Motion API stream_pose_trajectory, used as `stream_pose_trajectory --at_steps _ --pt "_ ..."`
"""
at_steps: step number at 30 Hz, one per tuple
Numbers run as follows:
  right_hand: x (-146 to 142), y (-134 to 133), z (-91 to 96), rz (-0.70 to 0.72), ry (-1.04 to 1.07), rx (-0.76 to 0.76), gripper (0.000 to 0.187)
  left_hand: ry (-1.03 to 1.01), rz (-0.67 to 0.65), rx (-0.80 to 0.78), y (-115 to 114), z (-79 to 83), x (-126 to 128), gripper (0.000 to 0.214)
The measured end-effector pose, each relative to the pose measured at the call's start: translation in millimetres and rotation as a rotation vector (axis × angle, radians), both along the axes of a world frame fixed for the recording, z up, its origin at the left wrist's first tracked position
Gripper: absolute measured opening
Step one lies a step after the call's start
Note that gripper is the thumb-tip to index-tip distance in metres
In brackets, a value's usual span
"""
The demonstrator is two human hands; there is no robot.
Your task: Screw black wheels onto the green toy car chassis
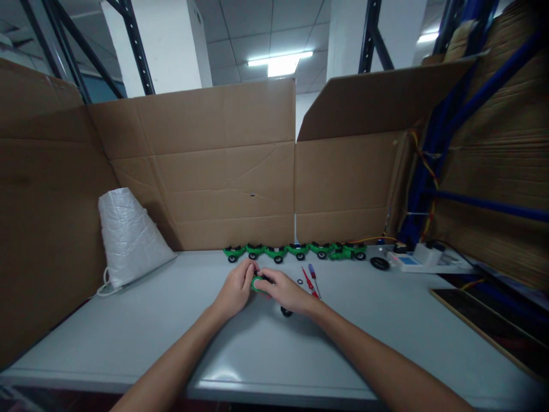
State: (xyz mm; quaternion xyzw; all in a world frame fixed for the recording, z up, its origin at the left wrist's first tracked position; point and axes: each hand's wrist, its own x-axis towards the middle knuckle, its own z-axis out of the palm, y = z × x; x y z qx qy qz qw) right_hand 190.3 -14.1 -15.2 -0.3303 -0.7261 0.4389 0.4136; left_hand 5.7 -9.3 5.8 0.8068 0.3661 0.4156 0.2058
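Note:
My left hand [241, 284] and my right hand [282, 288] meet over the middle of the table. Between them, the fingers of both are closed around a small green toy piece [257, 284] with a rounded face and a dark part at its top; the fingers cover most of it. A black wheel [286, 312] lies on the table, partly under my right wrist. Just right of that hand are a red screwdriver [307, 278], a screwdriver with a purple handle [312, 271] and a small black ring [299, 281].
Several green toy vehicles [275, 254] with black wheels stand in a row along the cardboard wall [223, 171]. A white wrapped bundle [128, 240] sits at the left. To the right are a black ring-shaped part [380, 263], a white power strip [422, 261] and a blue rack post [422, 171].

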Motion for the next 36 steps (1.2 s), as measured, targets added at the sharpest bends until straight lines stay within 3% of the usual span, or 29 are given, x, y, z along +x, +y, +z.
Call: stream_pose_trajectory --at_steps 15,36 --pt "-4.3 6.1 -3.5 -0.057 -0.005 0.072 0.009 0.1 0.075 0.088 0.0 -5.4 1.3 0.03" --pt "-4.0 7.7 -0.4 -0.059 0.1 -0.034 0.017 0.089 0.116 0.103 0.7 -4.2 1.7 0.027"
